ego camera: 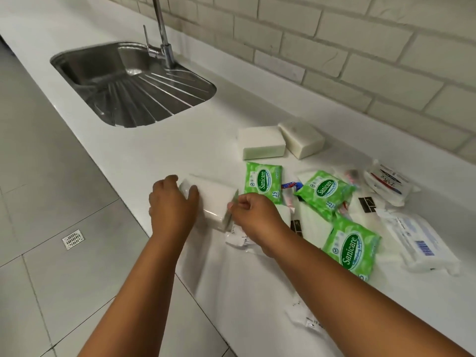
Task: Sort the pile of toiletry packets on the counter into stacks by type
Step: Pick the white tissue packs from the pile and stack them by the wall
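The left hand (172, 202) curls its fingers over the far-left end of a white, soft-looking rectangular packet in glossy clear wrap (215, 202), which sits on the smooth white counter (180, 140). The right hand (253, 215) is closed in a pinch on the packet's near-right end seam, so both hands hold this one packet, near the counter's front edge.

Just beyond the right hand lies a green plastic wipes packet with a white oval label (263, 182). Two more like it, one to the right (325, 193) and one nearer the wrist (350, 249), lie loose and tilted among flat white sachets. Farther right sit a crinkly white bag with blue print and a barcode (418, 244) and a white pouch with red and blue lettering (389, 184).

Well beyond the hands, two plain white blocks (280, 141) rest side by side, touching, which looks like a started group. Sorting appears early: most packets remain mixed. A ribbed steel sink (134, 83) lies far left.
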`<state>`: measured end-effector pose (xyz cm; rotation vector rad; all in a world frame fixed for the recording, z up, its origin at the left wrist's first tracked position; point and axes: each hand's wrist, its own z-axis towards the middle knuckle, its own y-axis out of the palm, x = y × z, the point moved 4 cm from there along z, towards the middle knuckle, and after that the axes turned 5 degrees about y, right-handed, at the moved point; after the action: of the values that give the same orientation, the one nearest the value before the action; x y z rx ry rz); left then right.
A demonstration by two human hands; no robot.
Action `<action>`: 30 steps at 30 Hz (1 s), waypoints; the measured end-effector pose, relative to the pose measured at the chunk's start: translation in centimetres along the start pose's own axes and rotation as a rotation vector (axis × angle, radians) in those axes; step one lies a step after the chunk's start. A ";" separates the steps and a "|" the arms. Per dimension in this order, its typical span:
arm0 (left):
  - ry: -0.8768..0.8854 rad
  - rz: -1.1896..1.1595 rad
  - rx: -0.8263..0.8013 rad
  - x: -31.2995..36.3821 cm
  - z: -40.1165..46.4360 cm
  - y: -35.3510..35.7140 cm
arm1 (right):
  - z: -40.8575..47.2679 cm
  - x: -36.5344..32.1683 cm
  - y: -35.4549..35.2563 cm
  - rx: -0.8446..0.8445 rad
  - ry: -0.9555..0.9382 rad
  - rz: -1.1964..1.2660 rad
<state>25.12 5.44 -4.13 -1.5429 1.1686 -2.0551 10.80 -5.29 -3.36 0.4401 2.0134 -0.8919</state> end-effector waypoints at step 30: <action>0.300 -0.531 -0.268 18.6 -14.4 4.8 | -11.4 8.0 -20.0 0.699 -0.122 0.514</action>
<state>4.22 -3.94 3.03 -1.8767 1.2826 -2.6357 -12.16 -10.79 2.80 1.1925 1.3267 -1.2269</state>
